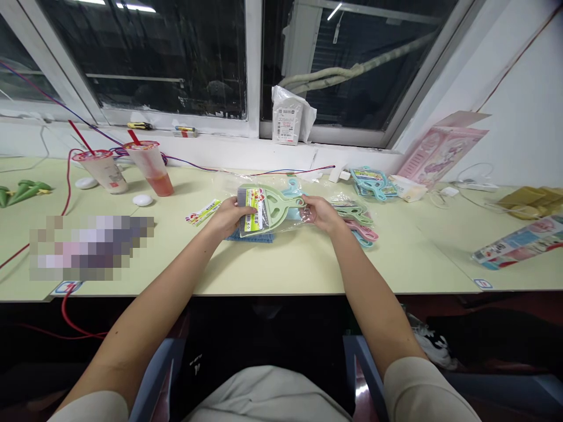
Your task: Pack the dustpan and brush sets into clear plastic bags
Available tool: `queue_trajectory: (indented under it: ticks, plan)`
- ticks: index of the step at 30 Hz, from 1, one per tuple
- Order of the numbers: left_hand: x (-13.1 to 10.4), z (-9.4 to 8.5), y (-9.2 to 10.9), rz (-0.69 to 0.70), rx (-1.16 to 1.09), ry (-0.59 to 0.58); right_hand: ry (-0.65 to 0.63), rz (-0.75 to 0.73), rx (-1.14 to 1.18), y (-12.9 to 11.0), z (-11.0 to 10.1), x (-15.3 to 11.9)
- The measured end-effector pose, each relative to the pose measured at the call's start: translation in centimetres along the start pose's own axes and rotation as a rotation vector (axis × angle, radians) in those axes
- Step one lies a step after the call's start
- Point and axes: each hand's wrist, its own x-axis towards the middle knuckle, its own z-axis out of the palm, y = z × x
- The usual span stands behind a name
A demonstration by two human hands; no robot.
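A green dustpan (273, 206) is held above the table (272, 271), left hand (226, 218) clamped on its wide end, right hand (324, 214) closed at its handle end; probably light and stiff, its clear bag (292, 223) slippery, best gripped at both ends

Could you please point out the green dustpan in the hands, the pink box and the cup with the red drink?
Green dustpan (271, 214): head view, on its pan.
Pink box (445, 151): head view, on its printed side.
Cup (151, 166): head view, on its wall, above the red drink.
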Motion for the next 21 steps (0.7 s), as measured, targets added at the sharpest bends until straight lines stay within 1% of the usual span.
queue_trajectory:
  ticks: [5, 8, 9, 10, 11, 13, 14, 15, 16, 17, 19, 21]
  plan:
    - [0.0, 0.3, -0.2, 0.004, 0.001, -0.015, 0.095, 0.074, 0.038, 0.1, 0.3, 0.1]
    - [0.0, 0.4, -0.2, 0.003, 0.0, -0.003, 0.121, 0.091, 0.034, 0.3, 0.5, 0.3]
    - [0.0, 0.3, -0.2, 0.005, 0.011, 0.03, 0.129, 0.096, 0.032, 0.4, 0.6, 0.4]
    - [0.2, 0.2, -0.3, 0.019, 0.041, 0.09, 0.138, 0.1, 0.031, 0.4, 0.6, 0.4]
    - [0.3, 0.0, -0.3, 0.051, 0.094, 0.174, 0.149, 0.104, 0.029, 0.5, 0.7, 0.5]
    - [0.8, -0.5, -0.5, 0.161, 0.228, 0.363, 0.171, 0.111, 0.025, 0.5, 0.7, 0.5]
    - [1.0, -0.8, -0.6, 0.204, 0.274, 0.431, 0.179, 0.112, 0.027, 0.5, 0.7, 0.5]
    - [1.2, -1.1, -0.7, 0.217, 0.286, 0.454, 0.186, 0.112, 0.029, 0.5, 0.8, 0.5]
    - [1.3, -1.3, -0.8, 0.193, 0.258, 0.431, 0.191, 0.112, 0.031, 0.4, 0.8, 0.5]
    - [1.4, -1.5, -0.8, 0.142, 0.2, 0.372, 0.196, 0.11, 0.034, 0.4, 0.8, 0.4]
    - [1.5, -1.6, -0.7, 0.023, 0.052, 0.214, 0.207, 0.096, 0.046, 0.3, 0.8, 0.3]
    - [1.4, -1.5, -0.5, -0.034, -0.069, 0.099, 0.212, 0.084, 0.061, 0.2, 0.8, 0.3]
